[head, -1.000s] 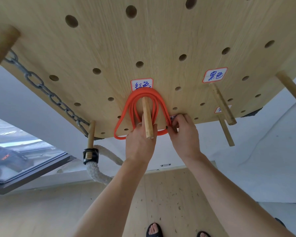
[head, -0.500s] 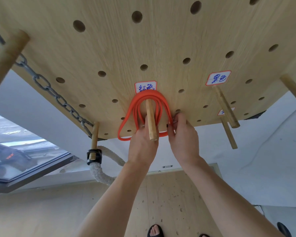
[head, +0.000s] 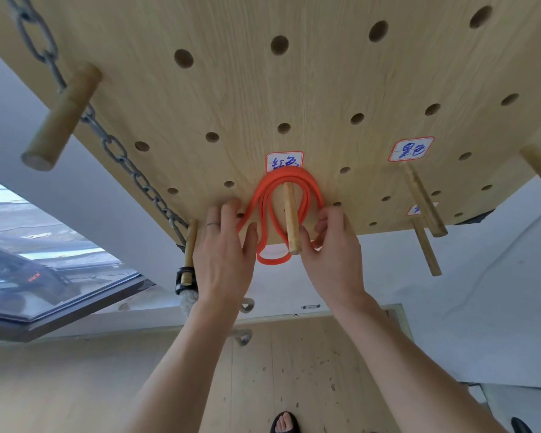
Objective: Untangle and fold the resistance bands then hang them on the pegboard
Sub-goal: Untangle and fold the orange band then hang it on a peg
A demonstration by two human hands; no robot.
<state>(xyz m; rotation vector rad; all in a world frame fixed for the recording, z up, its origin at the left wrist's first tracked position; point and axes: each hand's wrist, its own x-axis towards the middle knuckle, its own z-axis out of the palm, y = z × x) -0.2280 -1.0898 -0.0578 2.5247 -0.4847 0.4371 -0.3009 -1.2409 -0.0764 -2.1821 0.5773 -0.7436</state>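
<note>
An orange resistance band (head: 286, 195), folded into several loops, hangs over a wooden peg (head: 291, 220) near the lower edge of the pegboard (head: 294, 89), under a handwritten label (head: 284, 161). The left hand (head: 224, 260) rests straight fingers against the band's left strands; the right hand (head: 333, 254) curls around its right side, fingertips hidden. A chain (head: 128, 164) crosses the board's left edge.

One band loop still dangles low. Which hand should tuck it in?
Probably the left hand: its thumb already touches the band beside the dangling loop. The right hand sits behind the peg.
</note>
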